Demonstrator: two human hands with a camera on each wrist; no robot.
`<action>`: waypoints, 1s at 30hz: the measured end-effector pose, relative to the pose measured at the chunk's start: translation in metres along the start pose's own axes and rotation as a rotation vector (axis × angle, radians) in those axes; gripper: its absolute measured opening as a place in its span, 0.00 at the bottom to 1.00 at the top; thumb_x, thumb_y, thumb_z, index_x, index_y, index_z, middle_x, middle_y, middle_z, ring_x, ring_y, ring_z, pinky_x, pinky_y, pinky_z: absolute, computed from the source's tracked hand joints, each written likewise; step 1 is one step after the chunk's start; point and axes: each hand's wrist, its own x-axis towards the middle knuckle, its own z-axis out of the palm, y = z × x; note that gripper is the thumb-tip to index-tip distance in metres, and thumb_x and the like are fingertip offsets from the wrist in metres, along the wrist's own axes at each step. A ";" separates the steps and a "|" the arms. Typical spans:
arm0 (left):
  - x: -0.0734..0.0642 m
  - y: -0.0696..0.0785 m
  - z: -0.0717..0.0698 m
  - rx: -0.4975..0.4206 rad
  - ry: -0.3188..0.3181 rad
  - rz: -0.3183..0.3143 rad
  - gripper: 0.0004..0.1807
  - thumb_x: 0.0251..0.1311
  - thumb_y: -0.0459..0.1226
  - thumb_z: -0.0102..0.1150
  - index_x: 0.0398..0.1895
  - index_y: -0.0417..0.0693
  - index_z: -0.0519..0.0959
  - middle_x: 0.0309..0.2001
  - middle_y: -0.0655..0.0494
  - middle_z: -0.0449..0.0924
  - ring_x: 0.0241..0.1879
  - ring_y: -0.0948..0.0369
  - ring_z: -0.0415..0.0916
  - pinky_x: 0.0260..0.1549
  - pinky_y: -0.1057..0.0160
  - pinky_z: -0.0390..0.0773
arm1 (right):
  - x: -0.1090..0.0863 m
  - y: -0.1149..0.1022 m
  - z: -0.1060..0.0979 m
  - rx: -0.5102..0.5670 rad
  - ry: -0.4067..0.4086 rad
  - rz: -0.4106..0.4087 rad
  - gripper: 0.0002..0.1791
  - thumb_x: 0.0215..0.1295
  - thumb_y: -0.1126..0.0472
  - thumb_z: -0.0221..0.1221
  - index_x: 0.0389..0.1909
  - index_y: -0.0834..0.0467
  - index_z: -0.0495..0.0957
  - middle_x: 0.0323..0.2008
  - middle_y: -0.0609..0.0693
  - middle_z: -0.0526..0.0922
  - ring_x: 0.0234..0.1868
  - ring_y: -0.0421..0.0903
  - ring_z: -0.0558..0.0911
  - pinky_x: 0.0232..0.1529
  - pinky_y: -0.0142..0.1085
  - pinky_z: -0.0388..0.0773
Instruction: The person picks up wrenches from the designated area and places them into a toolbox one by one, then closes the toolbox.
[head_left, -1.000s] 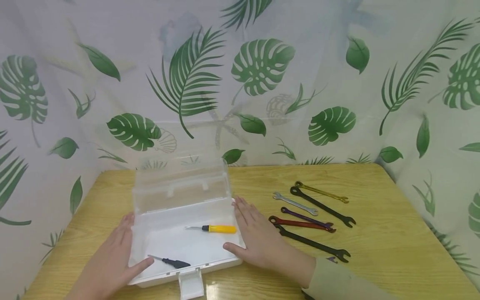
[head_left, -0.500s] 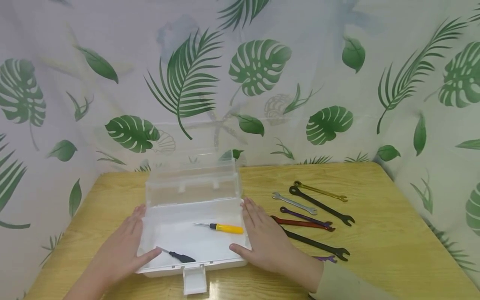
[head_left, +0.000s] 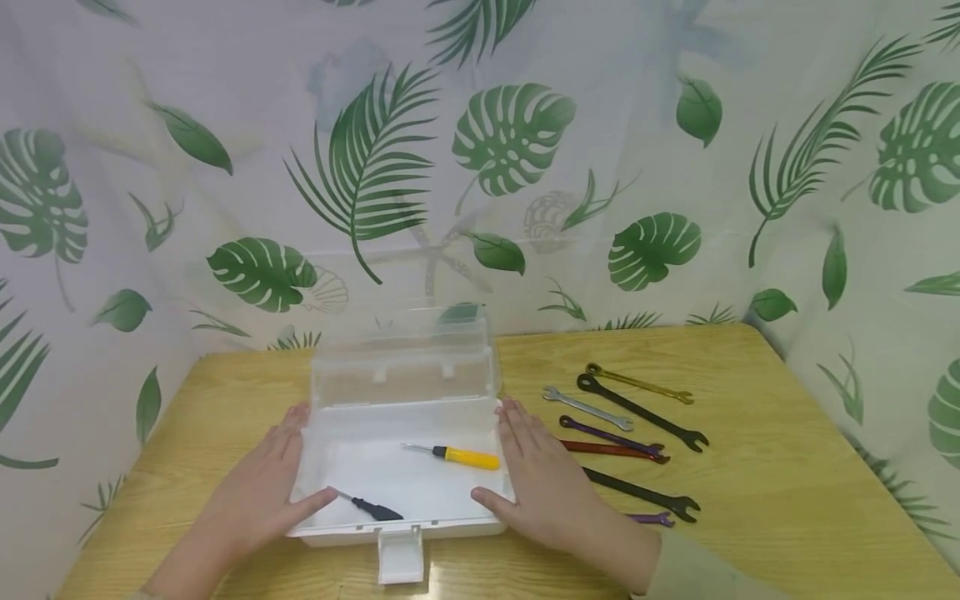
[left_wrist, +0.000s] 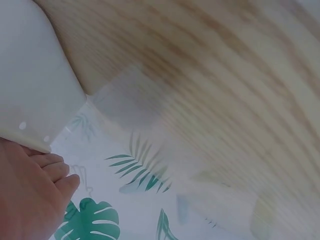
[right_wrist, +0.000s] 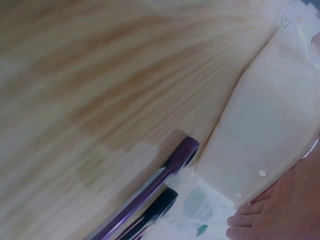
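Observation:
A white plastic toolbox (head_left: 427, 497) stands on the table, its clear lid (head_left: 405, 379) tipped back and its front latch (head_left: 401, 556) hanging down. Inside lie a yellow-handled screwdriver (head_left: 471, 458) and a small black-handled screwdriver (head_left: 377, 509). My left hand (head_left: 258, 487) lies along the toolbox's left side with straight fingers, thumb at the front left rim. Against the right side rests my right hand (head_left: 551, 492), fingers extended and thumb over the rim. Both wrist views show the toolbox's outer walls, with fingers (left_wrist: 52, 167) along the edge in the left one.
Right of the toolbox lie several combination wrenches: gold (head_left: 641, 384), black (head_left: 645, 412), silver (head_left: 588, 408), purple (head_left: 611, 433), red (head_left: 611, 450) and others. The right forearm partly covers the lower ones. A leaf-print cloth (head_left: 517, 250) hangs behind the wooden table (head_left: 772, 433).
The toolbox has slid to the right across the table between both hands, its two screwdrivers moving with it. My right hand now covers the ends of the nearest wrenches.

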 end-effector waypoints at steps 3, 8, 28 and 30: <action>0.003 0.002 0.000 0.001 -0.005 0.001 0.58 0.67 0.67 0.59 0.76 0.21 0.62 0.84 0.34 0.53 0.82 0.37 0.54 0.78 0.37 0.65 | -0.001 0.002 -0.001 -0.002 0.000 0.006 0.55 0.77 0.29 0.50 0.83 0.69 0.49 0.86 0.66 0.46 0.87 0.62 0.50 0.86 0.57 0.54; 0.009 0.003 0.002 0.001 0.007 0.018 0.57 0.67 0.66 0.60 0.75 0.22 0.63 0.84 0.35 0.54 0.82 0.38 0.54 0.78 0.38 0.66 | -0.004 0.006 -0.002 0.009 0.006 0.011 0.55 0.77 0.30 0.50 0.83 0.70 0.49 0.85 0.67 0.47 0.87 0.63 0.50 0.86 0.57 0.53; 0.008 0.020 -0.002 0.037 0.003 0.012 0.54 0.72 0.62 0.58 0.78 0.22 0.59 0.82 0.29 0.56 0.81 0.35 0.58 0.77 0.37 0.67 | -0.011 0.015 -0.001 0.010 0.042 0.016 0.55 0.77 0.30 0.50 0.83 0.71 0.50 0.85 0.67 0.47 0.86 0.63 0.51 0.86 0.57 0.56; 0.005 0.023 -0.002 0.030 -0.007 0.000 0.56 0.70 0.64 0.58 0.79 0.22 0.57 0.81 0.28 0.55 0.80 0.35 0.58 0.77 0.37 0.67 | -0.011 0.015 -0.001 0.004 0.044 0.014 0.55 0.77 0.30 0.50 0.83 0.71 0.51 0.85 0.67 0.47 0.86 0.63 0.51 0.85 0.57 0.56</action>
